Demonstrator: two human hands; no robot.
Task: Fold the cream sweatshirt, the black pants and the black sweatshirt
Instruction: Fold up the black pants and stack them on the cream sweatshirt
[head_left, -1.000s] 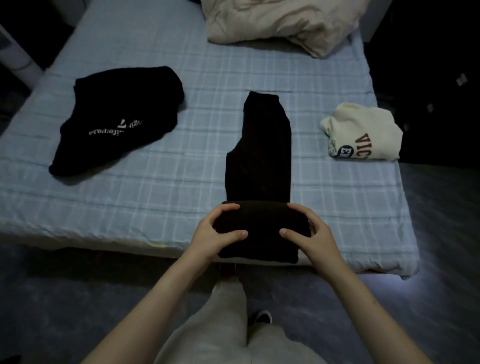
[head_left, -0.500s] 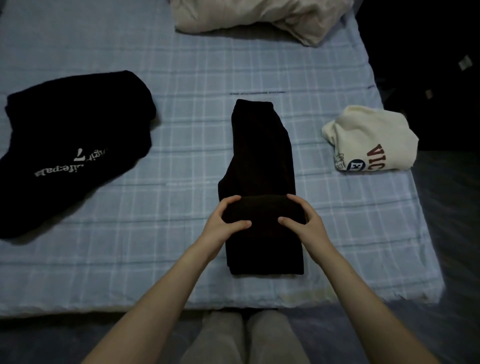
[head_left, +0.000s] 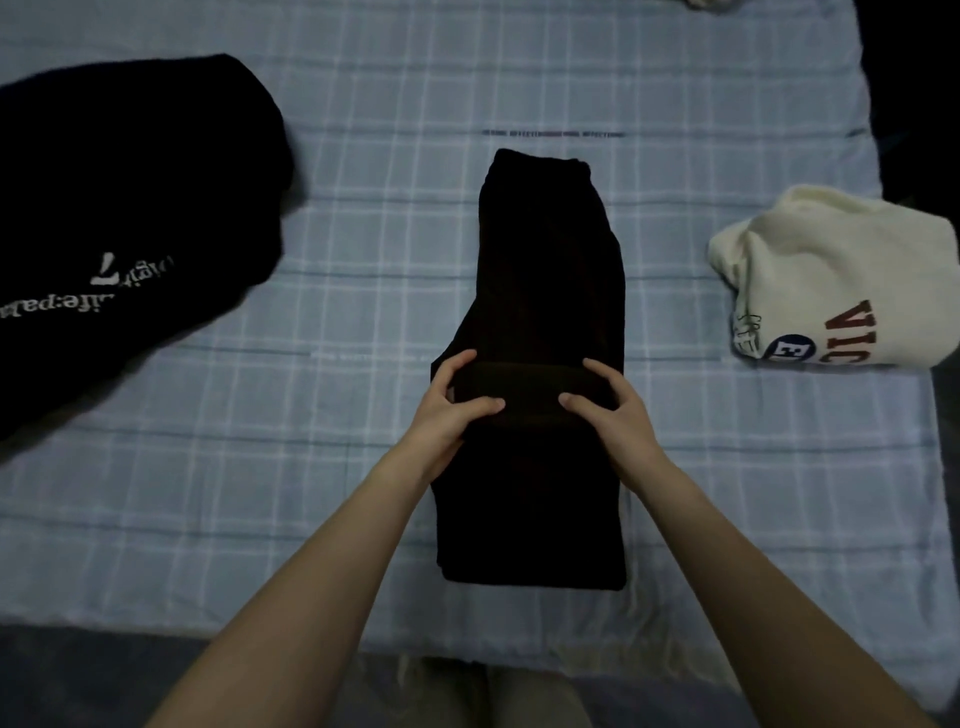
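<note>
Black pants (head_left: 545, 260) lay lengthwise mid-bed (head_left: 363, 467), partway folded: near end doubled over toward the far end, far half flat and uncovered. My left hand (head_left: 451, 411) and right hand (head_left: 615, 413) both gripped the fold edge, thumbs on top, fingers curled round its far side. Cream sweatshirt (head_left: 831, 270) sat well off right by the bed edge in a compact bundle; looked done. Black sweatshirt (head_left: 130, 208) lay far left, loose and lumpy; looked unfolded. My read: one of three finished, pants roughly halfway, black sweatshirt not started.
</note>
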